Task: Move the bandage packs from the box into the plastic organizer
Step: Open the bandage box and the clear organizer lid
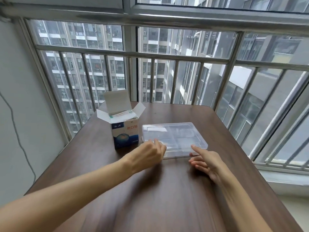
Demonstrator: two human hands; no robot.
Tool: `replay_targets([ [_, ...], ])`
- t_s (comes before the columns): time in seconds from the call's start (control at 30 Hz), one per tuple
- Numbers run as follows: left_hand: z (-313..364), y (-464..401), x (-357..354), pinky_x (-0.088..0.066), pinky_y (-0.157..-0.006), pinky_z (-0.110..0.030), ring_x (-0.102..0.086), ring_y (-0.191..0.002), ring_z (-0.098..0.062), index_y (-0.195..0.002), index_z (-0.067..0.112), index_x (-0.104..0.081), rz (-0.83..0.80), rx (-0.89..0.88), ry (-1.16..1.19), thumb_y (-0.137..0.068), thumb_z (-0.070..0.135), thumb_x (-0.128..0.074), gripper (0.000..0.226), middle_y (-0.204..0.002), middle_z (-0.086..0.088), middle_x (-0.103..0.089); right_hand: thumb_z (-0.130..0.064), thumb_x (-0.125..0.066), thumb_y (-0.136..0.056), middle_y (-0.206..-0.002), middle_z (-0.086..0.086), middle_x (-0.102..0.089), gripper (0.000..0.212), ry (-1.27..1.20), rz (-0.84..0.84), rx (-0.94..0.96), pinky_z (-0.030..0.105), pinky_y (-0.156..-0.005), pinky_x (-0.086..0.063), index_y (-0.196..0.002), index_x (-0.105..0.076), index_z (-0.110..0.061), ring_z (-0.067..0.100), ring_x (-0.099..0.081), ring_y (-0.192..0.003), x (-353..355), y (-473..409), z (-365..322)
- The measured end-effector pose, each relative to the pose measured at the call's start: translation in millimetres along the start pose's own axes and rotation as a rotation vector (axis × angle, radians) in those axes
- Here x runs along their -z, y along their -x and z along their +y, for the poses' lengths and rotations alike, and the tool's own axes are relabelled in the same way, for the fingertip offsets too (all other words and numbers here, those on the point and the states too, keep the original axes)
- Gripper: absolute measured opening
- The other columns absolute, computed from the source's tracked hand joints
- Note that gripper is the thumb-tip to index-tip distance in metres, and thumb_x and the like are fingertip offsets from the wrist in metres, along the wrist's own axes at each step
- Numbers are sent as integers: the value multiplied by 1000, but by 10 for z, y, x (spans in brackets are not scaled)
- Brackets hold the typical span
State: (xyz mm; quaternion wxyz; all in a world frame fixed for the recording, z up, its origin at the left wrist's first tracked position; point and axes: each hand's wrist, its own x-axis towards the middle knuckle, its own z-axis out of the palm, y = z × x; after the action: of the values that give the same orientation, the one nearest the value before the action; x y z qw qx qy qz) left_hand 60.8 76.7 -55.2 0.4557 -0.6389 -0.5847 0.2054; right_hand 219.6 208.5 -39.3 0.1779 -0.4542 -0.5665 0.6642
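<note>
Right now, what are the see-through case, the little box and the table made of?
Organizer: looks like clear, glossy plastic, because the table shows through it. Box: probably thin printed cardboard, with creased, folded-up flaps. Table: dark, wood-look top with grain streaks; perhaps laminate.

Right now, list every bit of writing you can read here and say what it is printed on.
"创口贴": red characters on the front of the bandage box, upper right.
Blue logo panel at the box's upper left: white characters, too blurred to read.
Small print at the box's lower edge: too small to read.
Clear plastic organizer: no text visible.
</note>
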Motion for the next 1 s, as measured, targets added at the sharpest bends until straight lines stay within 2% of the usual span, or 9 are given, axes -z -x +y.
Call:
replay_targets([
  [0.13,5,60,-130,-30,-41,-23,-48,-43,-11,-67,21,-53,81,120,156,-73,21,-68,16,-57,4,-51,-33,-66,-86,-49,6,-64,32,-45,26,31,13,-39,-46,-81,-65,-2,6,-55,-36,-14,25,17],
  [0.27,136,299,-237,-56,-59,-25,-71,-86,-15,-94,16,-71,220,455,527,-72,36,-78,31,-98,0,-73,-31,-66,-87,-49,7,-62,31,42,8,65,13,-39,-43,-77,-68,-2,7,-51,-34,-33,45,51],
  [0.4,208,403,-178,-58,-73,-26,-52,-121,-3,-128,31,-59,125,720,888,-74,38,-79,58,-131,14,-58,-27,-67,-86,-45,0,-58,25,-74,5,99,11,-40,-40,-75,-67,-5,3,-45,-34,-37,65,68],
  [0.53,180,331,-114,-46,-91,-24,-29,-133,-2,-148,32,-25,131,724,1022,-74,45,-75,90,-152,15,-31,-28,-65,-87,-56,3,-65,24,-235,16,192,12,-45,-47,-77,-66,-6,4,-56,-42,-30,138,27],
  [0.63,167,255,-51,-35,-98,-16,-33,-134,-5,-149,24,-20,223,852,1063,-72,64,-65,97,-154,8,-28,-29,-63,-88,-70,5,-70,24,-228,25,327,15,-51,-50,-80,-67,-8,7,-63,-52,-53,171,-123],
  [0.7,154,226,-43,-47,-91,-21,-46,-125,-10,-144,22,-27,342,998,1090,-75,59,-67,88,-147,4,-37,-34,-59,-90,-83,5,-72,26,-176,32,434,20,-65,-53,-84,-68,-11,11,-68,-70,-84,128,-291],
  [0.83,111,196,-99,-55,-65,-27,-55,-106,-9,-130,21,-36,391,1154,1068,-77,27,-75,66,-132,5,-44,-43,-37,-99,-116,-2,-63,38,38,90,624,27,-88,-43,-112,-64,-20,14,-57,-110,-237,-178,-586],
  [0.93,152,229,-161,-51,-72,-27,-61,-99,-14,-127,27,-48,146,1178,1108,-78,28,-70,54,-119,10,-58,-41,-33,-100,-146,0,-40,43,644,213,663,41,-109,-28,-140,-43,-27,20,-34,-135,-304,-590,-560],
  [1.0,149,236,-153,-49,-80,-29,-62,-100,-14,-121,34,-58,18,1191,1114,-78,34,-65,43,-114,13,-64,-41,-29,-101,-155,-3,-24,46,1022,166,525,50,-115,-16,-146,-31,-31,23,-20,-142,-307,-785,-448],
])
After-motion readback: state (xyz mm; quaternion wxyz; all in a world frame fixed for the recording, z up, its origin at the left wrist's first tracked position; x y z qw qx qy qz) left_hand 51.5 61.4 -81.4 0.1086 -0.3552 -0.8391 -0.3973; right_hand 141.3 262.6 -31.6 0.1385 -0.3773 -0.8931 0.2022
